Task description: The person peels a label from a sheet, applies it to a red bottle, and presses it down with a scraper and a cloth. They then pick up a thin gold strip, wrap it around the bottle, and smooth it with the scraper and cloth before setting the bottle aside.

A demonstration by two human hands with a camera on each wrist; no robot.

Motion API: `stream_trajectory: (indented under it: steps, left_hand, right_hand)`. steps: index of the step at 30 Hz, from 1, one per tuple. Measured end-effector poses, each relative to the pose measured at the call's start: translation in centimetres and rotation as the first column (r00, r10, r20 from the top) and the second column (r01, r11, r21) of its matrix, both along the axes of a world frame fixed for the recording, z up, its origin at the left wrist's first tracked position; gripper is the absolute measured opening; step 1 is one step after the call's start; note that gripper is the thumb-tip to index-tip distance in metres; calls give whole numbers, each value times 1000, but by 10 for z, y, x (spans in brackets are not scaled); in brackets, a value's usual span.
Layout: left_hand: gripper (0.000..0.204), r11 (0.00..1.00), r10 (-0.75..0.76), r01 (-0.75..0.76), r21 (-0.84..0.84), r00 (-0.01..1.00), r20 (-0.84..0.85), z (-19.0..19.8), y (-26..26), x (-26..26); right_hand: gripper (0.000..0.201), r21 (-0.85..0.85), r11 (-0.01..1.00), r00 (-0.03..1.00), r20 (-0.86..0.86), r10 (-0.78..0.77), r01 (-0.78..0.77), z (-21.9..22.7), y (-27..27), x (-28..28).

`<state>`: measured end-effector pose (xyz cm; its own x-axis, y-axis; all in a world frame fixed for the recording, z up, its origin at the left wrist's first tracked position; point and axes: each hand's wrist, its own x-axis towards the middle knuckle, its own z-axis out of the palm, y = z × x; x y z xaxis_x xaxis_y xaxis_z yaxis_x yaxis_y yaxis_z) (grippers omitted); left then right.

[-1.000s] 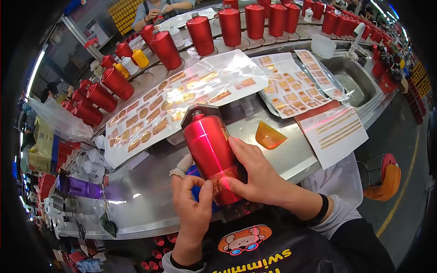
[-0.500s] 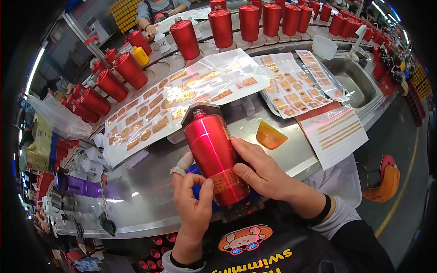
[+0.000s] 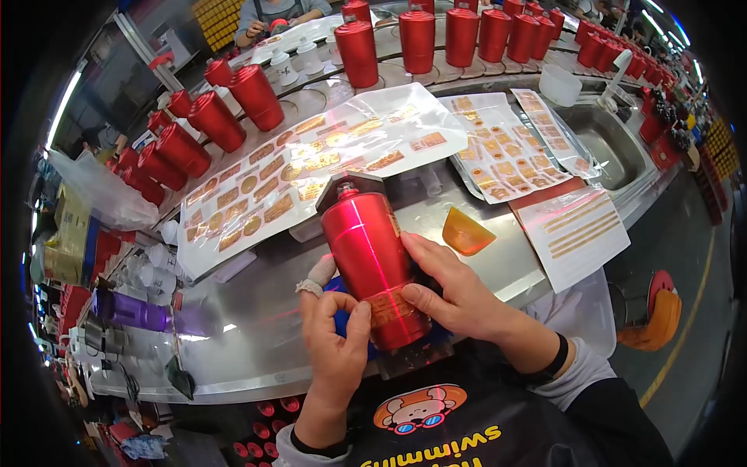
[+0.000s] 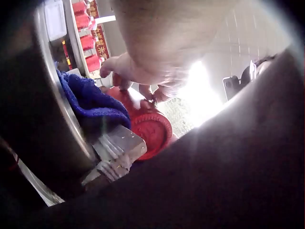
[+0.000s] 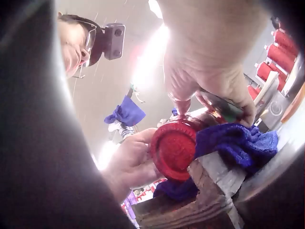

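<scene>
Sticker step: right hand (image 3: 451, 292) grips red bottle (image 3: 373, 261), left hand (image 3: 334, 342) pinches gold sticker (image 3: 387, 305) onto it. Next: rub flat, straight.

The gold band label (image 3: 389, 305) low on the red metal bottle (image 3: 372, 257) is partly covered by thumbs, its print unreadable. Dark blurred clothing fills the lower right of both wrist views.
</scene>
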<state>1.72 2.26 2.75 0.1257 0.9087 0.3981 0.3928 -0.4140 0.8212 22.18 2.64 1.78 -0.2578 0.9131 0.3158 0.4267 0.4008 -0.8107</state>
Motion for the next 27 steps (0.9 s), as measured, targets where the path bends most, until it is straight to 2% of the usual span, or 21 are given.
stream_trajectory:
  steps: [7,16,27]
  left_hand:
    - [18,1000,-3,3,6,1000,22,-4,1,-1]
    - [20,992,8,9,-129,992,130,-10,-3,-5]
    - [19,992,-7,32,-122,980,198,-15,-3,-4]
  right_hand:
    - [69,-2,1000,1000,9,-11,11,2,0,-1]
    - [70,-4,1000,1000,12,-13,13,-1,0,-1]
    - [70,-16,1000,1000,27,-3,4,1,1,0]
